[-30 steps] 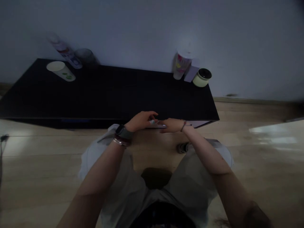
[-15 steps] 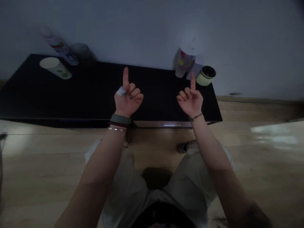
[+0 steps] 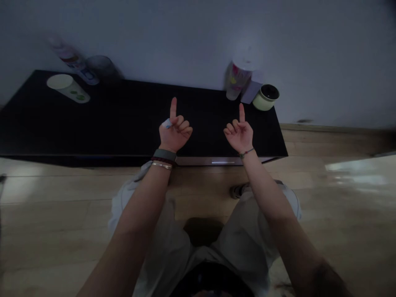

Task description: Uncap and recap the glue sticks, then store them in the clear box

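Palm up over the black cabinet top, my left hand [image 3: 175, 134] points its index finger away from me while the other fingers curl in. A white wrap with blue marks [image 3: 167, 123] covers its thumb. My right hand [image 3: 239, 134] makes the same shape a short way to the right, its index finger aimed toward a pale box [image 3: 252, 87]. Both hands hold nothing and are apart from each other. Bands circle my left wrist, and a thin cord bracelet [image 3: 246, 153] is on the right one.
On the black cabinet [image 3: 130, 119] stand a white paper cup [image 3: 69, 88], a bottle [image 3: 77, 66] and a dark grey container [image 3: 105, 70] at left. At right are a clear patterned cup [image 3: 237, 80] and a pale green pot [image 3: 265, 99]. A wall rises behind.
My hands have come closer together, the left moving right and the right moving left. Both have also dropped slightly toward me. The pointing shape stays the same.
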`<state>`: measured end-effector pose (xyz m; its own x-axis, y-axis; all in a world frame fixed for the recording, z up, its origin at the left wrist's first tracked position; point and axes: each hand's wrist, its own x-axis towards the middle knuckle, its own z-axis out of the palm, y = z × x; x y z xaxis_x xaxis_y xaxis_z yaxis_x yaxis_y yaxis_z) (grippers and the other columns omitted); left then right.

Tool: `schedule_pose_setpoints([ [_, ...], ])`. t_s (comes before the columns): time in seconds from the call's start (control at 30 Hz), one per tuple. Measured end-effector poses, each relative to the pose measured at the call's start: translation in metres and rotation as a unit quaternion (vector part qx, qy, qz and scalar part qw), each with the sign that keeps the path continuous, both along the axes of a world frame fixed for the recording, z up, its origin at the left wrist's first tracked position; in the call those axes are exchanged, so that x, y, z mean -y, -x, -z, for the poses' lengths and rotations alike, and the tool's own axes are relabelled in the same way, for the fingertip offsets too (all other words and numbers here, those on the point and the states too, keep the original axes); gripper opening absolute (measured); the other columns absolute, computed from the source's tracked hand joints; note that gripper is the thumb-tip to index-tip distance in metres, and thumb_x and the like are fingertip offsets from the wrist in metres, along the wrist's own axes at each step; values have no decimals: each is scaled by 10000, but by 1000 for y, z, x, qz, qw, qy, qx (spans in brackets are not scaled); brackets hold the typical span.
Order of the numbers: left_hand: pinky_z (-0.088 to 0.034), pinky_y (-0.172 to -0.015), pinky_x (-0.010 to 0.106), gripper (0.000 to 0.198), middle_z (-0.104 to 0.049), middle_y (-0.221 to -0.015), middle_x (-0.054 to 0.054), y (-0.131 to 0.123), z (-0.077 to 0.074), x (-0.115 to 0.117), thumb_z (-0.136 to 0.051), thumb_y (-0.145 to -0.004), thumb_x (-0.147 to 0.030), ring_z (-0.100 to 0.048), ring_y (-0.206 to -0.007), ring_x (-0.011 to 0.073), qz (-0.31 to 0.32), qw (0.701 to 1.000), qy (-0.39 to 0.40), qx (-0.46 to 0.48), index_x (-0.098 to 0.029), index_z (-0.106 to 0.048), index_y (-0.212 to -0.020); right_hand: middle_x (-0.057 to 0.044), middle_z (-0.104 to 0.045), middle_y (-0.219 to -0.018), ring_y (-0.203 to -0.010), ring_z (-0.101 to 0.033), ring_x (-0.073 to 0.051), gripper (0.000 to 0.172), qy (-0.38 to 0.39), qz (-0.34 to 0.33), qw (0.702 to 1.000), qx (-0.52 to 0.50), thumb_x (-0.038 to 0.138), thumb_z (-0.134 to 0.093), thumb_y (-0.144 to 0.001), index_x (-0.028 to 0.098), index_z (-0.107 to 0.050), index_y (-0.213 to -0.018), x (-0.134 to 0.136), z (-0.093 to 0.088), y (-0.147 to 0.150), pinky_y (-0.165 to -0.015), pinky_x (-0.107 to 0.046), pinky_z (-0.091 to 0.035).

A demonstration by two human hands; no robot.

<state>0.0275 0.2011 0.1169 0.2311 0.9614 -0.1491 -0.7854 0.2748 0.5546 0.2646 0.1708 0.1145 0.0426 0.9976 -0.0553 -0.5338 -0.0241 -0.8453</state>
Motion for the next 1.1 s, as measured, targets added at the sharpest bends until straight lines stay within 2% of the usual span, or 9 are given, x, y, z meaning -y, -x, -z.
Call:
schedule_pose_setpoints([
  [0.2,-341,-434,167,533,-305,-497,-94,-1,0,0,-435,-954,-171,-361,-394,72,3,1000,1,15,-401,-533,-1424,78,-204,-579,-521,-280,-160,694,0,36,999,13,277,-511,-823,414,-404,-1495,2,-8,-1,-566,-288,-361],
  [0.43,-340,-430,174,517,-294,-498,-87,-1,-1,-2,-401,-946,-138,-347,-390,71,4,999,4,39,-379,-595,-1360,66,-224,-581,-524,-289,-167,689,9,54,998,11,221,-456,-831,400,-411,-1494,2,-9,-2,-569,-293,-362],
  [0.53,-342,-430,174,500,-285,-504,-86,-1,-2,-1,-395,-954,-146,-344,-393,72,-5,1000,7,24,-367,-609,-1348,70,-226,-575,-519,-293,-163,701,-1,45,999,1,221,-465,-822,408,-407,-1494,1,-7,-3,-567,-291,-364],
  [0.67,-341,-428,173,478,-280,-506,-87,-1,-3,-1,-420,-967,-191,-345,-390,75,-12,999,16,-25,-397,-596,-1360,84,-214,-569,-501,-291,-135,705,-55,1,998,-33,249,-534,-807,436,-419,-1478,-1,-1,-7,-558,-276,-354],
  [0.77,-340,-431,168,486,-283,-503,-89,0,-2,-2,-435,-966,-203,-354,-391,72,-8,1000,10,-21,-419,-575,-1378,90,-206,-565,-488,-285,-125,689,-76,-24,996,-37,265,-559,-809,454,-434,-1459,-3,3,-10,-543,-271,-343],
  [1.0,-340,-439,174,486,-290,-499,-89,3,-2,-1,-437,-967,-206,-356,-400,74,1,1000,8,6,-393,-567,-1396,92,-215,-569,-485,-262,-126,694,-32,9,999,-39,232,-518,-824,415,-414,-1486,0,0,-12,-524,-258,-328],
  [1.1,-331,-442,179,428,-285,-499,-91,5,1,-2,-471,-968,-238,-336,-407,79,17,999,31,-21,-343,-598,-1363,97,-209,-567,-483,-256,-119,687,-6,-17,1000,-24,217,-506,-846,411,-391,-1495,3,-1,-14,-522,-236,-317],
])
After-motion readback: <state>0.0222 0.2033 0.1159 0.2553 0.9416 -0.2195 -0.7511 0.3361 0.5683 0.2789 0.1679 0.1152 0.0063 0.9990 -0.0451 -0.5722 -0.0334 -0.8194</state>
